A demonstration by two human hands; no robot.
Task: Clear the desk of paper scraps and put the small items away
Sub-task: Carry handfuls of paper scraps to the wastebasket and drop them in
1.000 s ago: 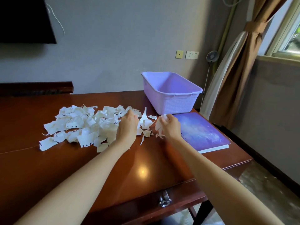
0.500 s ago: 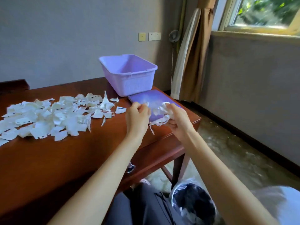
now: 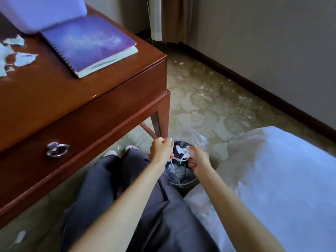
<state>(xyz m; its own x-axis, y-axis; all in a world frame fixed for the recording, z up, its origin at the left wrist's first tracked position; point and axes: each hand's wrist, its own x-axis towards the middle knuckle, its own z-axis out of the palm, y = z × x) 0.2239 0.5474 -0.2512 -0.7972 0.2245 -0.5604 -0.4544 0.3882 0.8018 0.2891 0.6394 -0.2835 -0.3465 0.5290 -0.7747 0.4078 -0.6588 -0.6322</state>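
Note:
Both hands hover over a dark waste bin (image 3: 181, 180) lined with clear plastic, on the floor right of the desk leg. My left hand (image 3: 161, 150) has its fingers curled round white paper scraps. My right hand (image 3: 198, 160) also grips a bunch of white scraps (image 3: 180, 151), and strips dangle between the two hands into the bin. More scraps (image 3: 24, 59) lie on the brown desk (image 3: 54, 91) at the upper left.
A purple spiral notebook (image 3: 89, 42) lies on the desk corner, with a lilac plastic basket (image 3: 41, 11) behind it. The desk drawer has a metal ring pull (image 3: 57, 150). A white bed (image 3: 281, 179) stands at the right. One scrap (image 3: 20, 236) lies on the carpet.
Both hands carried the gathered scraps from the desk top down and right to above the waste bin. The view swung down from the desk to the floor.

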